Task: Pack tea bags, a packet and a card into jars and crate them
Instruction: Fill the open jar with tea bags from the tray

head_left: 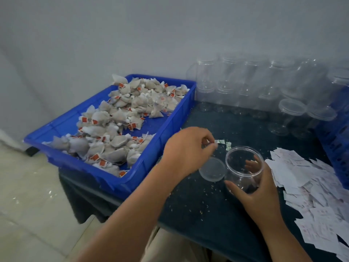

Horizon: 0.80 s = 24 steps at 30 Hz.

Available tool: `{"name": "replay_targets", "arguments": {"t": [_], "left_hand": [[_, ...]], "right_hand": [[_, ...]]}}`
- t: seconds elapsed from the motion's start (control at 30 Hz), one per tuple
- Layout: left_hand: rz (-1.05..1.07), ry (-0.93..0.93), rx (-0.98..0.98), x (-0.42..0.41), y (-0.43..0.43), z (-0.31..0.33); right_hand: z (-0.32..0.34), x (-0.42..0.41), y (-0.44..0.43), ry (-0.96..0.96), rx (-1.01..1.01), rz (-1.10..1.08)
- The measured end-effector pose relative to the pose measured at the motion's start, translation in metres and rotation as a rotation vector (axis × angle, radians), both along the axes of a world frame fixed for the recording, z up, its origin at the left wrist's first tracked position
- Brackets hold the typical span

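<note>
Head: right hand (pixel 259 188) grips upright jar (pixel 242 159), left hand (pixel 186 148) pinches packet (pixel 220 141).

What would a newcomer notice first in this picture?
The blue tray at the left, heaped with tea bags, draws the eye first. In the middle, the right hand holds an open jar, while the left hand pinches a small packet near the lid. Empty clear jars line the back wall, and white cards lie at the right.
</note>
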<state>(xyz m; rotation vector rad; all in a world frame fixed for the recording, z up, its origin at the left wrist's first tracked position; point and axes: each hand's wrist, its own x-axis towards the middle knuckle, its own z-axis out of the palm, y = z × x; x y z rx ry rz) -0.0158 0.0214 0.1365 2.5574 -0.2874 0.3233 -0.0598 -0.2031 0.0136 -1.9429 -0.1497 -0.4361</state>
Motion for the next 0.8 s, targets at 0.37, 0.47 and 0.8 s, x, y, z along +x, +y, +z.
{"name": "replay_targets", "arguments": {"t": [0.37, 0.47, 0.8], "left_hand": [[0.155, 0.527, 0.645, 0.064, 0.137, 0.024], [0.134, 0.600, 0.520, 0.074, 0.143, -0.010], [0.212, 0.370, 0.204, 0.082, 0.154, -0.017]], "right_hand": [[-0.005, 0.001, 0.003, 0.055, 0.013, 0.022], [-0.004, 0.000, 0.003, 0.049, 0.001, 0.020], [-0.007, 0.003, 0.001, 0.044, 0.009, -0.003]]}}
